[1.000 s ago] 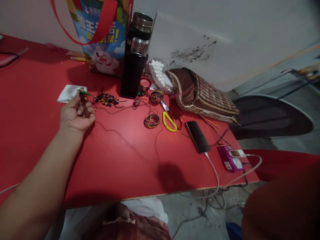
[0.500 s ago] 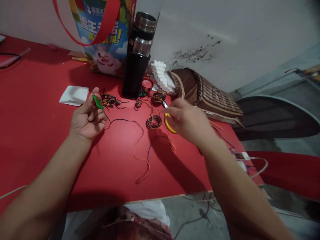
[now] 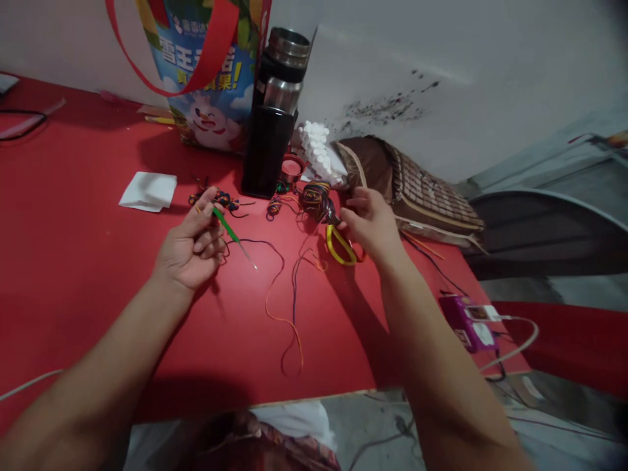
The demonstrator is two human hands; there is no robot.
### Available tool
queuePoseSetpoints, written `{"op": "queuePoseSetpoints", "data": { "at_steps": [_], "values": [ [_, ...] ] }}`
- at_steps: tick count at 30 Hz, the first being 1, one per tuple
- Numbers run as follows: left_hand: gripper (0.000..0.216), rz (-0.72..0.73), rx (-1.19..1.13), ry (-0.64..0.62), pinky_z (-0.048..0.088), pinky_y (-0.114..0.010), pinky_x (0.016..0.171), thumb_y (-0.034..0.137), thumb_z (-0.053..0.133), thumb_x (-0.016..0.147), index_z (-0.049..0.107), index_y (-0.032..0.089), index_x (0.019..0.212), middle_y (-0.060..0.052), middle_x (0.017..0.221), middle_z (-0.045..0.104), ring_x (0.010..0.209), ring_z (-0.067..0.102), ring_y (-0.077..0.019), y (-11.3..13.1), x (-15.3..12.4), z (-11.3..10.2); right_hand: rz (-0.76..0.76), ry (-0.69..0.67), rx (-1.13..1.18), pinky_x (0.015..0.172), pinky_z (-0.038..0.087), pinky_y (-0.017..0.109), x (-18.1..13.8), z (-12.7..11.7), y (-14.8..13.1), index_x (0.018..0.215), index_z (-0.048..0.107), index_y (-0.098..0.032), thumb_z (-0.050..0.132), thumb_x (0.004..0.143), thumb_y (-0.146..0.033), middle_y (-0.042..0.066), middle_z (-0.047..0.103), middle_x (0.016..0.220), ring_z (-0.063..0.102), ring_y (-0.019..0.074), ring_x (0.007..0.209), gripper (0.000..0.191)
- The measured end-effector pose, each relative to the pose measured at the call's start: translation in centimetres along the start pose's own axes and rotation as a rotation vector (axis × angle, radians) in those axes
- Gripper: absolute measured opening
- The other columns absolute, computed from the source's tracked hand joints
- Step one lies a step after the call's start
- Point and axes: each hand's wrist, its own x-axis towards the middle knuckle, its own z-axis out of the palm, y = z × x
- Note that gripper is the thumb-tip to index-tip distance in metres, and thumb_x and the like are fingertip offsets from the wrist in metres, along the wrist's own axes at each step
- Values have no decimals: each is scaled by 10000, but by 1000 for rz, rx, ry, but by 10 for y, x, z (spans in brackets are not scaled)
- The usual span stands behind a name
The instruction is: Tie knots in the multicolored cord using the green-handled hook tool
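My left hand is closed around a green-handled crochet hook, its thin metal tip pointing down and right. Behind its fingertips lies a knotted piece of dark blue and orange cord. My right hand hovers beside the wound bundle of dark and orange cord, thumb and fingers apart with nothing visible between them. Just below its thumb are yellow-handled scissors, their blades mostly hidden by the cord. Loose blue and orange cord trails across the table between both hands.
On the red table stand a printed bag, a steel bottle and a black phone. A brown checked cushion-like bag rests by the wall. A purple power block sits at the right edge.
The coil of cord has moved up and back against the ball of cord. My right hand's fingers have spread. My left hand has turned, so the hook points down and right.
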Motion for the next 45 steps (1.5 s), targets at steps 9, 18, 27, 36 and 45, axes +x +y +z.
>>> {"op": "queuePoseSetpoints", "data": {
  "at_steps": [9, 18, 27, 36, 45],
  "values": [
    [404, 109, 247, -81, 279, -104, 360, -12, 817, 813, 819, 215, 1148, 31, 664, 716, 356, 387, 3, -30, -25, 9, -603, -323, -56, 754, 637, 470, -112, 52, -59, 1617, 463, -288, 793, 912, -551, 159, 725, 1307, 702, 280, 855, 822],
    [566, 190, 460, -227, 606, -154, 770, 60, 935, 747, 829, 271, 1261, 28, 787, 777, 747, 728, -86, -45, -36, 5, -615, -147, 223, 687, 635, 334, -120, 46, -44, 1321, 698, -357, 709, 985, -160, 27, 837, 1124, 770, 184, 817, 390],
    [542, -10, 281, -215, 522, -82, 584, 47, 965, 688, 859, 271, 1170, 42, 716, 763, 588, 667, -38, -51, -41, 11, -511, -34, 550, 614, 579, 284, -130, 58, -43, 1254, 754, -291, 714, 1011, -170, 31, 811, 1015, 678, 110, 619, 275],
    [662, 15, 347, -253, 601, -170, 645, 81, 984, 680, 820, 275, 1292, 14, 777, 775, 655, 705, -95, -47, -35, 3, -67, -268, 987, 456, 449, 200, -126, 61, -51, 1068, 803, -260, 795, 979, -333, -36, 725, 716, 554, 59, 466, 115],
    [286, 39, 433, -307, 278, -100, 358, 297, 951, 800, 897, 246, 1076, -43, 925, 810, 411, 400, 32, -32, -27, -1, -17, -339, 1019, 452, 406, 197, -119, 62, -41, 1074, 824, -272, 808, 967, -353, -44, 705, 696, 537, 54, 481, 135]
  ]
}}
